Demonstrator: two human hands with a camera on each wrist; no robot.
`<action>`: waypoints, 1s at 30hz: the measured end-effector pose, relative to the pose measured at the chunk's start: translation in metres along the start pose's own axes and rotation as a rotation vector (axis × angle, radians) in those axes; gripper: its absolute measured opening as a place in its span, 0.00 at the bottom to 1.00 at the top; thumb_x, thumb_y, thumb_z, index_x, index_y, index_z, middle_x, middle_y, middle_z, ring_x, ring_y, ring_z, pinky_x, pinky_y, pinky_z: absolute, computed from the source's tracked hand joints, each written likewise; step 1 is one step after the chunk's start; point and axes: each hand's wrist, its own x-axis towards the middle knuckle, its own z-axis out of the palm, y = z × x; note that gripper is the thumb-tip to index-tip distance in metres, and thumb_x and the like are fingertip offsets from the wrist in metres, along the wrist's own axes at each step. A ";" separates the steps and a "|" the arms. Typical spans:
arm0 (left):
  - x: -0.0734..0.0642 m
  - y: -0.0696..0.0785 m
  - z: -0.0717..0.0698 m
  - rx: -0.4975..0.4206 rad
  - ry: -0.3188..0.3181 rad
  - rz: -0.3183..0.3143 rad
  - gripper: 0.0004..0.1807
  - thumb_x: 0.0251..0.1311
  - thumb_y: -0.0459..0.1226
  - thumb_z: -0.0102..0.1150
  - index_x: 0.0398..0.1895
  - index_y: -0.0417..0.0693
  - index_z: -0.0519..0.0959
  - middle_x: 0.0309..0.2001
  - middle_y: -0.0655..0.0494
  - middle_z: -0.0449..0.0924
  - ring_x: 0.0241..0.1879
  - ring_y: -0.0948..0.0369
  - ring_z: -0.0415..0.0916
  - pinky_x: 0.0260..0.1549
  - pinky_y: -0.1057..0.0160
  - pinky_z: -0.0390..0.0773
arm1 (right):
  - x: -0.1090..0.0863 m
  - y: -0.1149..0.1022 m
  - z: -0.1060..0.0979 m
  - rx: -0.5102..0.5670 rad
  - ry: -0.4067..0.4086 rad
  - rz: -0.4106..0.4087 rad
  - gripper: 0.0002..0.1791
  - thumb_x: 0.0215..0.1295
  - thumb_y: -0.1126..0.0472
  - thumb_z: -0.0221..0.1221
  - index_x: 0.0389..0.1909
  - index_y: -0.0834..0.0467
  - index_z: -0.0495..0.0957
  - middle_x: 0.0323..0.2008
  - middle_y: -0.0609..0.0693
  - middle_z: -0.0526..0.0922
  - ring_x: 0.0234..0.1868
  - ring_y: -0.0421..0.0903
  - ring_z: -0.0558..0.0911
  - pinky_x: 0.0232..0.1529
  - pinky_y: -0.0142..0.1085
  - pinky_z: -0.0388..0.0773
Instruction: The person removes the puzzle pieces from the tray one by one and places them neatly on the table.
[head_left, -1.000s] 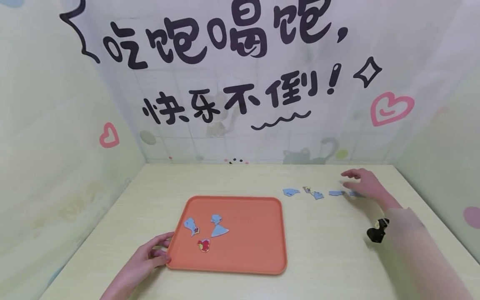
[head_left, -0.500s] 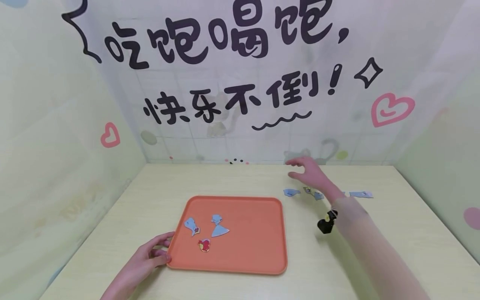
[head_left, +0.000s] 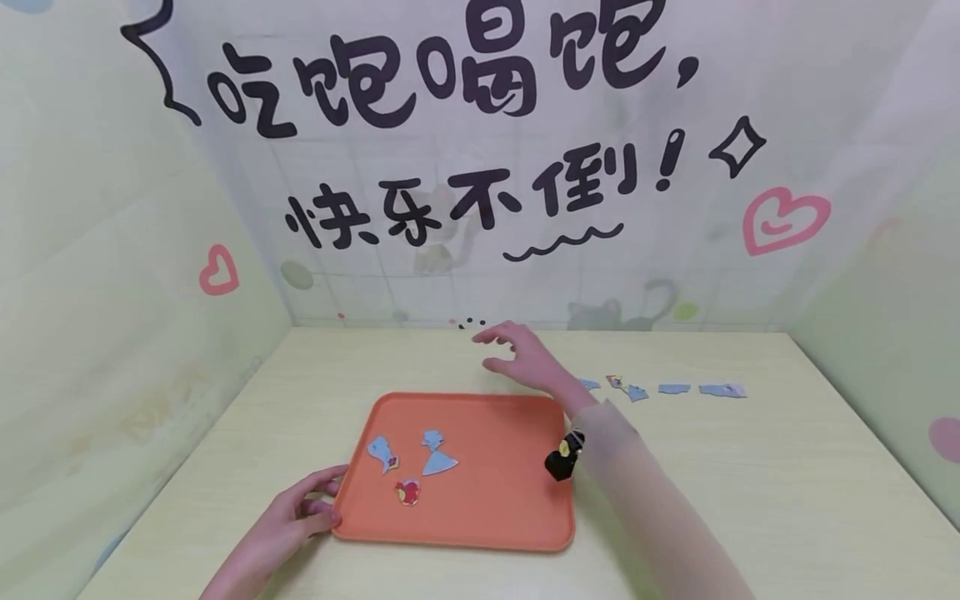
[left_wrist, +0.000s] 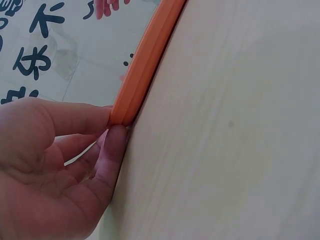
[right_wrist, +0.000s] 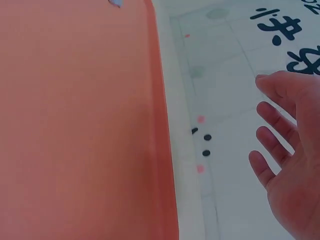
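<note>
An orange-red tray (head_left: 495, 467) lies on the table with several cut paper pieces on its left half. Among them are a blue piece (head_left: 382, 451), a pointed blue piece (head_left: 439, 462) and a red-and-yellow piece (head_left: 408, 492). My left hand (head_left: 300, 510) grips the tray's left rim near the front corner; its thumb (left_wrist: 116, 142) and forefinger meet at the orange edge in the left wrist view. My right hand (head_left: 521, 358) is in the air over the tray's far edge, fingers spread and loosely bent, holding nothing. The right wrist view shows the same bare fingers (right_wrist: 272, 117).
Right of the tray runs a row of paper pieces: a partly hidden blue one (head_left: 590, 384), patterned ones (head_left: 628, 387) and two blue strips, the farther one (head_left: 722, 390) at the right end. A printed cloth (head_left: 450, 283) hangs behind the table.
My right hand has swept left from above the row of paper pieces to the tray's far edge. The left hand, tray and its pieces stay put.
</note>
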 end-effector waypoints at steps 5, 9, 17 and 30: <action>0.000 0.000 0.000 -0.001 -0.001 0.002 0.36 0.61 0.29 0.60 0.73 0.46 0.64 0.59 0.45 0.71 0.42 0.62 0.74 0.37 0.68 0.75 | 0.007 -0.015 0.026 0.079 -0.077 -0.051 0.21 0.67 0.61 0.61 0.61 0.54 0.77 0.60 0.50 0.77 0.60 0.51 0.73 0.63 0.54 0.71; 0.000 0.000 0.000 -0.008 -0.008 0.013 0.36 0.61 0.28 0.60 0.73 0.46 0.63 0.59 0.45 0.72 0.42 0.61 0.75 0.37 0.67 0.76 | 0.010 -0.020 0.045 0.125 -0.155 -0.062 0.21 0.69 0.61 0.59 0.62 0.54 0.76 0.61 0.50 0.76 0.61 0.56 0.73 0.62 0.52 0.72; 0.000 0.001 -0.001 -0.001 -0.008 0.016 0.35 0.61 0.29 0.60 0.73 0.46 0.64 0.58 0.45 0.72 0.43 0.60 0.75 0.38 0.67 0.76 | 0.006 -0.026 0.070 0.178 -0.338 -0.023 0.22 0.67 0.62 0.61 0.62 0.52 0.75 0.60 0.48 0.78 0.58 0.48 0.76 0.60 0.38 0.75; -0.004 -0.002 -0.003 -0.016 -0.023 0.024 0.35 0.61 0.28 0.60 0.73 0.46 0.63 0.58 0.45 0.71 0.42 0.61 0.75 0.37 0.68 0.75 | -0.005 -0.023 0.078 0.162 -0.542 0.037 0.22 0.66 0.63 0.62 0.60 0.52 0.78 0.60 0.46 0.77 0.60 0.43 0.74 0.58 0.29 0.72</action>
